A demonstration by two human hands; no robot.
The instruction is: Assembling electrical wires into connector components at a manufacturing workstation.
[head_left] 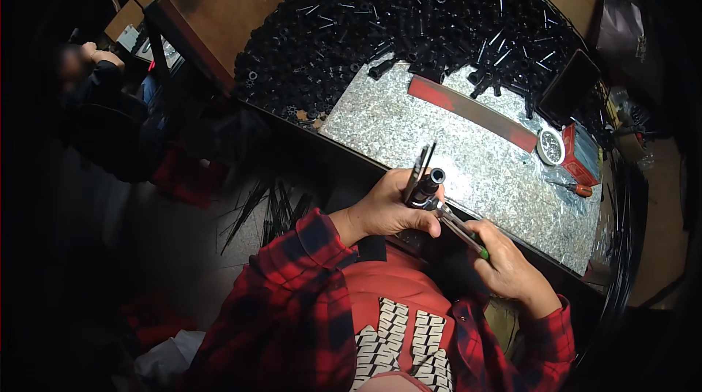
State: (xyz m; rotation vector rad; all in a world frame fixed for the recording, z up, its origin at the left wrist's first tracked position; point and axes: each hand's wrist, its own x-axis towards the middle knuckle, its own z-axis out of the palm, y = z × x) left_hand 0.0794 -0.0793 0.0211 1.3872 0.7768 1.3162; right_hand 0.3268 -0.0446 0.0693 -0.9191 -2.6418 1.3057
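Above the near edge of the speckled grey stone-topped bench [468, 165], the left hand [387, 209] has its fingers closed around a short black cylindrical tube [430, 181] with an open round end, while the right hand [508, 268] grips green-handled metal pliers [457, 227] touching its base.

Counter [468, 165]: speckled grey stone-like slab, fairly smooth, dull sheen; brown wood [219, 12] surrounding it, matt and worn.
Heap of small parts [409, 19]: black, mostly matt, some tube ends catching light like plastic or coated metal.
Flat strip [475, 112]: red, matt, scuffed.
Round tin [550, 147]: bright metal, shiny rim.
Black tube [431, 178] in the left hand [387, 209]: smooth, slightly glossy.
Pliers [457, 225] in the right hand [508, 268]: bare grey metal jaws, green plastic grip.
Sleeves [307, 275]: red and black checked cloth, soft and matt.
Screwdriver [574, 187]: metal shaft, orange glossy handle.
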